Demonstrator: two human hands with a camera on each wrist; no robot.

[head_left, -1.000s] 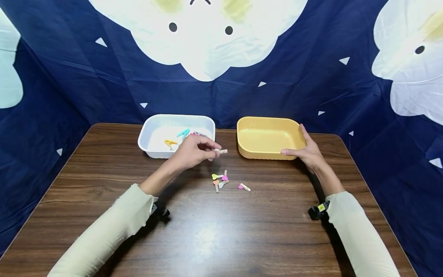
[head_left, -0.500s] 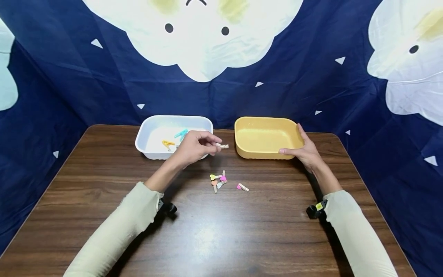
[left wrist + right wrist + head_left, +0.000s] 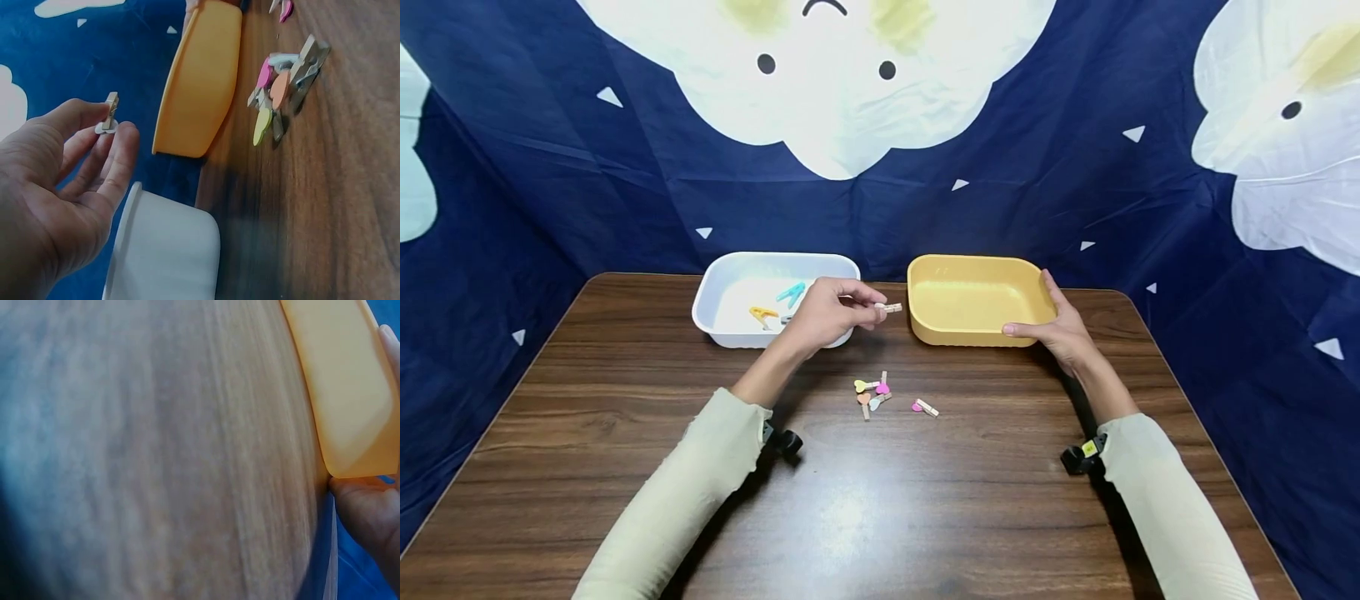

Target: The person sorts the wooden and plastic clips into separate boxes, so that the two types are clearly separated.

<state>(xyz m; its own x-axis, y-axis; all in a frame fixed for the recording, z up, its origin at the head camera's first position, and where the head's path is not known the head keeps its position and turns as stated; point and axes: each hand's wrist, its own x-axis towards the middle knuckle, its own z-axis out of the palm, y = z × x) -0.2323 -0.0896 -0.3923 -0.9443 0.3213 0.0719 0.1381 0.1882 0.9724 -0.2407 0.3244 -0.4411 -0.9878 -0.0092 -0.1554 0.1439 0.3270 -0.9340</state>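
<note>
My left hand (image 3: 829, 317) pinches a small wooden clothespin (image 3: 891, 308) between thumb and fingertips, in front of the gap between two bins. In the left wrist view a white decoration shows at the lower end of this clothespin (image 3: 112, 112). My right hand (image 3: 1063, 332) holds the right end of a yellow bin (image 3: 958, 337), thumb along the front wall and fingers at the far right side. The right wrist view shows only part of that hand (image 3: 369, 509) against the bin's corner. Behind my left hand stands a white bin (image 3: 737, 340), its right part hidden.
Several mini clothespins with coloured hearts lie clustered on the wooden table (image 3: 850, 517), an orange one (image 3: 864, 402) among them. A pink-heart clothespin (image 3: 927, 407) lies apart. The white bin contains a yellow clip (image 3: 763, 313) and a turquoise clip (image 3: 792, 293). A navy curtain (image 3: 625, 200) hangs behind.
My left hand has moved to the right and slightly farther back with the clothespin, closer to the yellow bin. My right hand stays at that bin. The view has shifted slightly.
</note>
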